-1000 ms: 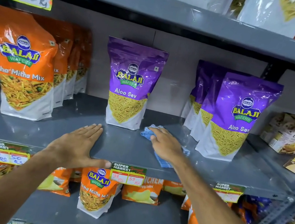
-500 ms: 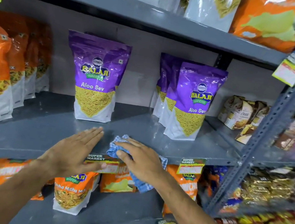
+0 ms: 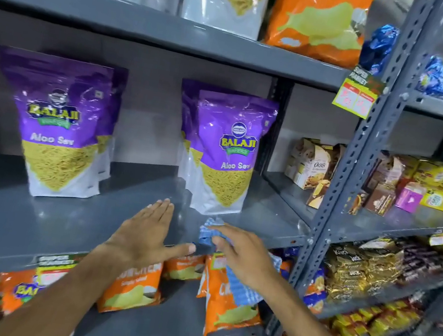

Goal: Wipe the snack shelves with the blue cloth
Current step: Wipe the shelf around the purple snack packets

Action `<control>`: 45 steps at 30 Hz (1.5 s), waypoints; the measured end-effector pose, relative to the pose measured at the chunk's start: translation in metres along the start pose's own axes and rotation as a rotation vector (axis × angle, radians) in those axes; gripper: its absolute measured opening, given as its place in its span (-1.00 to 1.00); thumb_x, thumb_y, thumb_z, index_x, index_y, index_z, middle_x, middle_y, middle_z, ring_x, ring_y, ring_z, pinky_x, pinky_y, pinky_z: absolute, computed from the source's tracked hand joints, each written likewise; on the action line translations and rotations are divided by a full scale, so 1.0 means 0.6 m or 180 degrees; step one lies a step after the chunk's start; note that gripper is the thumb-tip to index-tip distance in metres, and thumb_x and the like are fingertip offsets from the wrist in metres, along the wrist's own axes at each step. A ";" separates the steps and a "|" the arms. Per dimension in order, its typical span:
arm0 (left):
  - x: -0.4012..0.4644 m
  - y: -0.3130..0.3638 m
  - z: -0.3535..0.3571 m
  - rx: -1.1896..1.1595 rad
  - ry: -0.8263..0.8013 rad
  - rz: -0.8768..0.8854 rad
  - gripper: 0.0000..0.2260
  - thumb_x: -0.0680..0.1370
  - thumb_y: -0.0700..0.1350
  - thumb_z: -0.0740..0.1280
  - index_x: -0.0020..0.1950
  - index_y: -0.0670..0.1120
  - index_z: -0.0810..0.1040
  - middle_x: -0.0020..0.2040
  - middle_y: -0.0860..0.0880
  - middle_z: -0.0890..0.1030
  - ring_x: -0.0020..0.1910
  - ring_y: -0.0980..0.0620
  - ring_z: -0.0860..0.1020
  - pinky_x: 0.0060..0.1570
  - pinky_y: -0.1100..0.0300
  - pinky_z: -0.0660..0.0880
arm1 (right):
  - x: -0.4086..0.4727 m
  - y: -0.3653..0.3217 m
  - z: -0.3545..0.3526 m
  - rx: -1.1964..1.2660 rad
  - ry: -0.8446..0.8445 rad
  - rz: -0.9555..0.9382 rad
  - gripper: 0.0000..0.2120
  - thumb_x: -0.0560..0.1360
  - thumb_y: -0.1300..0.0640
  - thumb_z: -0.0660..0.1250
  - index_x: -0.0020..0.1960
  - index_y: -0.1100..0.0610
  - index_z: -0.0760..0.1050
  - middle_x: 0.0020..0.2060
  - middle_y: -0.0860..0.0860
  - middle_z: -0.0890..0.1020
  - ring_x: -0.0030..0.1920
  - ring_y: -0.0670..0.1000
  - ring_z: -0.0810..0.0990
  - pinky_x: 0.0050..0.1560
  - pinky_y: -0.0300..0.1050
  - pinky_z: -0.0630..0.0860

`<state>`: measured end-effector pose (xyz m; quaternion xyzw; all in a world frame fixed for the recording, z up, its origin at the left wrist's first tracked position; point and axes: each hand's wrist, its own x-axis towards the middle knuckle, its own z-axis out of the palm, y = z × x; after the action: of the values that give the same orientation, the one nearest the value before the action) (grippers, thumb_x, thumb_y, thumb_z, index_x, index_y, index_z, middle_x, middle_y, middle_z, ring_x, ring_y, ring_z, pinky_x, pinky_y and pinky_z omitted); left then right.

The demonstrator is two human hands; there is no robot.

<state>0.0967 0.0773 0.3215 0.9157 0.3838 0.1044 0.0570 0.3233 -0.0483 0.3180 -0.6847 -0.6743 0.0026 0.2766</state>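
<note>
Blue-white checked cloth [image 3: 208, 231], grey shelf [image 3: 29, 220]

Blue cloth [image 3: 208, 231] mostly hidden under right hand [image 3: 246, 257].

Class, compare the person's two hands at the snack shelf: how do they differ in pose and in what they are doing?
1. The left hand lies open and flat, fingers spread, holding nothing; the right hand presses on the blue cloth.
2. The left hand is nearer the left Aloo Sev bag; the right hand is below the right Aloo Sev bag.
Both are at the front edge of the grey shelf.
</note>
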 end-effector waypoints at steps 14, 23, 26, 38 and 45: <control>0.031 0.008 0.018 0.0271 -0.0170 -0.0286 0.29 0.25 0.77 -0.10 0.69 -0.08 -0.31 0.68 0.05 -0.34 0.65 0.17 -0.30 0.55 0.32 -0.35 | 0.230 0.267 -0.060 0.0545 0.0813 0.1819 -0.75 0.68 0.11 0.09 0.00 0.16 0.52 -0.04 0.26 0.62 0.04 0.31 0.59 0.02 0.15 0.50; 0.029 0.009 0.015 0.0241 -0.0263 -0.0385 0.29 0.19 0.81 -0.14 0.66 0.02 -0.37 0.67 0.12 -0.37 0.62 0.22 -0.38 0.58 0.30 -0.34 | 0.465 0.337 0.006 -0.0349 -0.0444 0.0641 -0.74 0.58 0.09 0.16 0.22 0.01 0.51 0.24 0.15 0.63 0.24 0.22 0.62 0.16 0.09 0.57; 0.030 0.010 0.015 0.0309 -0.0326 -0.0402 0.28 0.21 0.80 -0.13 0.67 0.01 -0.36 0.67 0.12 -0.38 0.63 0.22 -0.38 0.59 0.27 -0.33 | 0.478 0.321 0.007 -0.0433 -0.0634 0.0323 -0.69 0.58 0.03 0.22 0.31 -0.01 0.50 0.31 0.10 0.60 0.29 0.21 0.59 0.22 0.16 0.56; 0.026 0.024 0.005 0.0229 -0.0373 -0.0376 0.26 0.27 0.75 -0.05 0.71 -0.05 -0.25 0.71 0.07 -0.26 0.68 0.15 -0.22 0.61 0.24 -0.25 | 0.314 0.239 -0.062 -0.0023 -0.0548 0.0481 -0.71 0.60 0.04 0.23 0.25 -0.12 0.60 0.27 -0.01 0.65 0.29 0.02 0.58 0.27 -0.06 0.48; 0.022 0.021 0.006 0.0139 -0.0353 -0.0305 0.28 0.30 0.76 -0.04 0.71 -0.11 -0.21 0.74 -0.03 -0.18 0.71 0.05 -0.15 0.65 0.15 -0.18 | 0.159 0.200 -0.098 -0.0251 -0.0538 0.0615 -0.65 0.63 0.13 0.19 0.35 -0.05 0.54 0.37 -0.01 0.56 0.38 0.08 0.50 0.38 -0.01 0.41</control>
<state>0.1154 0.0781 0.3225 0.9017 0.4257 0.0423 0.0631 0.4646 0.0255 0.3572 -0.7541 -0.6257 0.0605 0.1901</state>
